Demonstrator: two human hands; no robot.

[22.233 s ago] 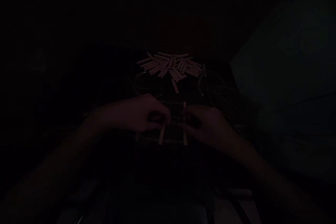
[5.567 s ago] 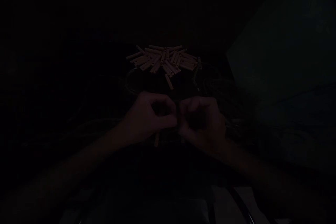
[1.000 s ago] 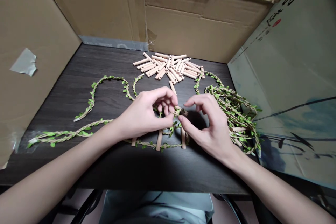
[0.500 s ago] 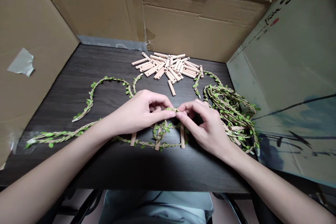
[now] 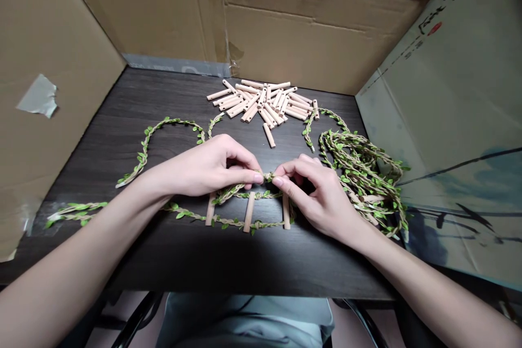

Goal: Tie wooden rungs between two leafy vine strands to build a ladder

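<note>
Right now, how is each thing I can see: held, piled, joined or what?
Left hand: pinching leafy rope
Right hand: pinching leafy rope
Three sticks by the hands: spaced apart, joined by leafy rope
Stick pile: loose, heaped
Single stick: lying before the pile
Rope bundle: looped, tangled
Rope end at left: taped down

Over the dark surface (image 5: 253,266), the person's left hand (image 5: 220,166) and right hand (image 5: 316,187) pinch a leafy cord (image 5: 268,176), a short bit showing between their fingertips. From eight round to five o'clock of them, three wooden rods (image 5: 249,212) lie crosswise along green-leaved strands (image 5: 229,222). At twelve lies a pile of drilled pegs (image 5: 261,102), one loose peg (image 5: 269,135) just apart; at three, a tangled heap of cord (image 5: 359,166).
</note>
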